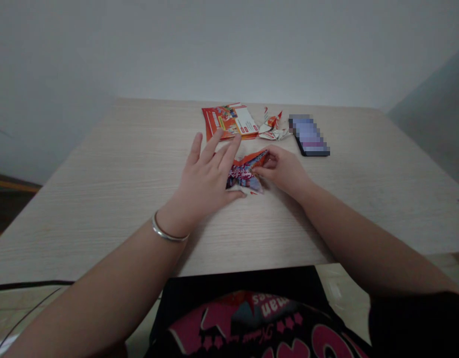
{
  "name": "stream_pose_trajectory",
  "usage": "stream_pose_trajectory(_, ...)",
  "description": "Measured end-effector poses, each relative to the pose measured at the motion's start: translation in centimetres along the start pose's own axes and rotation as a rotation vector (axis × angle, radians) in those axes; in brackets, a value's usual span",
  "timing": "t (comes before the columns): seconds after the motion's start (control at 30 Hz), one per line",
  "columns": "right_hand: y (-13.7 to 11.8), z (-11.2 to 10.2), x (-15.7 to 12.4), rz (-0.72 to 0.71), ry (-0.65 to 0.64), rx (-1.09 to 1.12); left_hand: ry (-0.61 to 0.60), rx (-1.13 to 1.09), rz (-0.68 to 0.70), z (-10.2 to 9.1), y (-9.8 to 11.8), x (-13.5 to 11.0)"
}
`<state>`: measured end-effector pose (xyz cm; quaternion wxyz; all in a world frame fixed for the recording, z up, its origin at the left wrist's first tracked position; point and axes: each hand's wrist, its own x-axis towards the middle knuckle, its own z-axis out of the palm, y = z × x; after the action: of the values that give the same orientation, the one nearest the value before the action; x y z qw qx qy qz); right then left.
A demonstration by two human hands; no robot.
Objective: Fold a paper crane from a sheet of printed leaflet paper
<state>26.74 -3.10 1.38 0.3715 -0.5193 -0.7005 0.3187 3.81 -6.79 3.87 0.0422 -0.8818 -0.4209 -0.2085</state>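
Pinching folded paper [243, 171]
Your right fingers [266, 173] grip its edge; your left fingers [228, 155] spread wide over it

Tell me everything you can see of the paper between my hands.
The folded paper looks thin and creased, orange along its far edge, with white lettering over blue and purple, and a pale near edge. It lies on the table; the left hand spreads over its left part, hiding it, and the right hand pinches its right side.
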Motion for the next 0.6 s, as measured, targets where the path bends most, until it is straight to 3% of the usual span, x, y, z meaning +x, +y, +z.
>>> stream_pose_trajectory(0.4, -0.75, 0.38, -0.43, -0.049, -0.048, 0.138, -0.131, -0.038, 0.023, 0.94, -0.11, 0.47)
stream_pose_trajectory(0.6, -0.04, 0.05, -0.59, -0.239, -0.097, 0.171, -0.150, -0.132, -0.055, 0.98, -0.72, 0.56)
